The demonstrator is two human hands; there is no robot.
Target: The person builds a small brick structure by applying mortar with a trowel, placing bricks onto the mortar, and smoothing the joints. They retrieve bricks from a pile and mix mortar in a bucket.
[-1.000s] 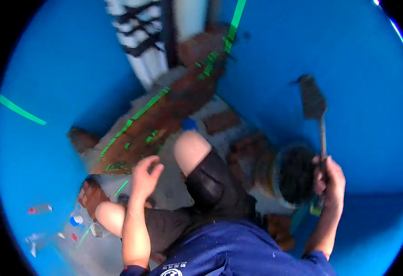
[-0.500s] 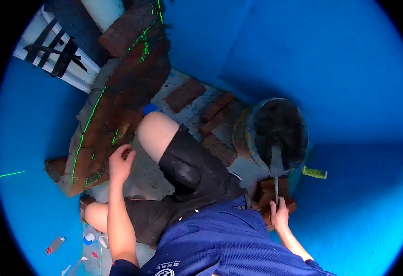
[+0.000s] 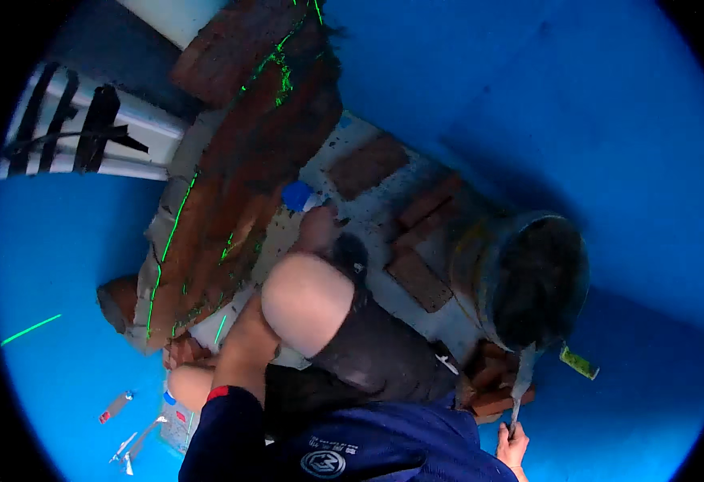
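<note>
My right hand point(image 3: 512, 450) sits at the bottom edge, closed on the handle of a trowel point(image 3: 522, 371). The trowel's blade points up at the near rim of a round bucket point(image 3: 480, 265) of dark mortar. My left forearm rises from a dark blue sleeve, and my left hand point(image 3: 251, 325) lies blurred against my bare knee point(image 3: 308, 301), beside the foot of a low brick wall point(image 3: 231, 185). Whether its fingers hold anything is unclear. Green laser lines run across the wall.
Loose bricks point(image 3: 368, 165) lie on a pale mortar-stained slab between wall and bucket, and more bricks point(image 3: 488, 390) are piled by my right hand. A blue cap-like object point(image 3: 297, 195), a yellow-green tag point(image 3: 578, 361), small tools point(image 3: 127, 422) and a white striped board point(image 3: 87, 136) lie around on blue flooring.
My right hand has brought the trowel down from raised height to the bucket, then back toward my body. My left hand has dropped to my knee. The view has swung toward the bucket.
</note>
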